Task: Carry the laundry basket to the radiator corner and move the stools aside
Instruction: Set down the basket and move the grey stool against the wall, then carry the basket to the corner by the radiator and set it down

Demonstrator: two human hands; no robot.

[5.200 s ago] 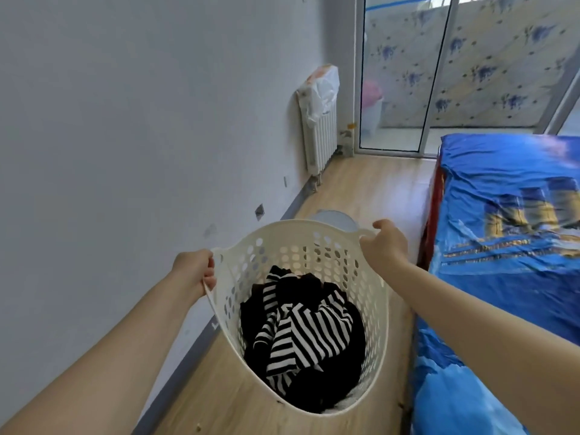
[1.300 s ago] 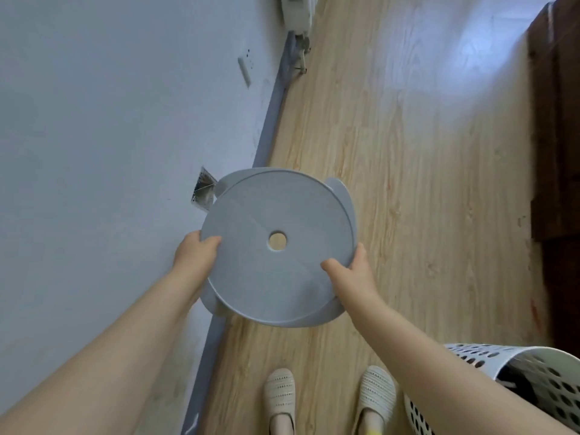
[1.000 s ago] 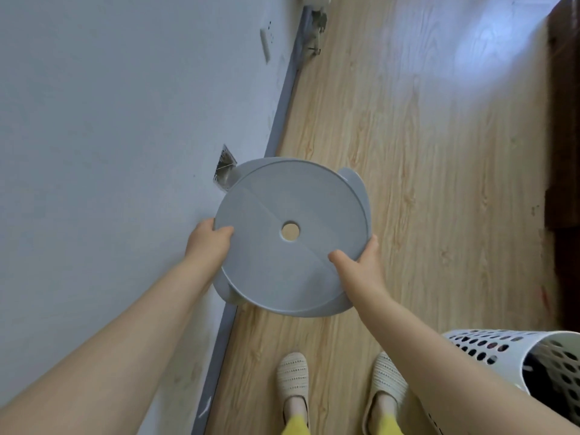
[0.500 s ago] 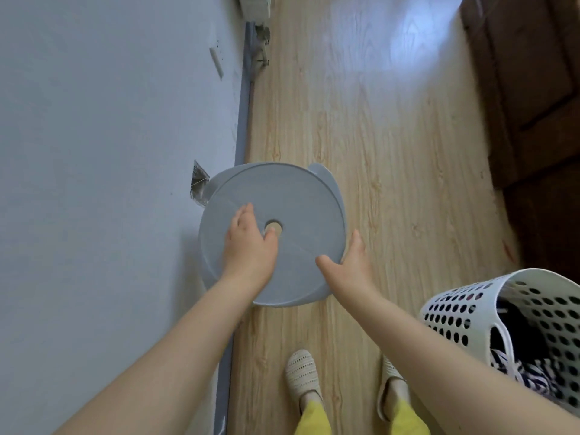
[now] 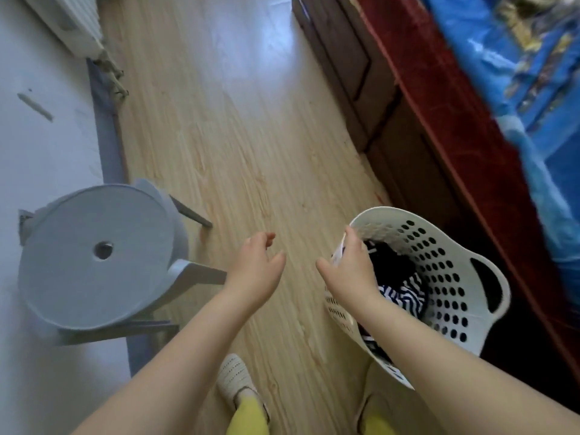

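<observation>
A grey round stool point(image 5: 94, 259) with a hole in its seat stands against the wall at the left; what looks like a second stool is stacked under it. A white perforated laundry basket point(image 5: 445, 271) with black and striped clothes sits on the floor at the right, beside the bed. My left hand point(image 5: 257, 268) hovers open over the floor between stool and basket, touching nothing. My right hand point(image 5: 351, 265) rests on the basket's near rim, its fingers curled over the edge. The white radiator point(image 5: 66, 23) hangs on the wall at the top left.
A dark wooden bed frame point(image 5: 376, 98) with a red edge and blue bedding point(image 5: 527, 89) runs along the right. The wood floor point(image 5: 238, 120) stretches between wall and bed up to the radiator. My feet in pale slippers point(image 5: 235, 381) are at the bottom.
Both hands have left the stool, which now stands by the wall at the left. My right hand has gone to the basket's rim and my view has swung right.
</observation>
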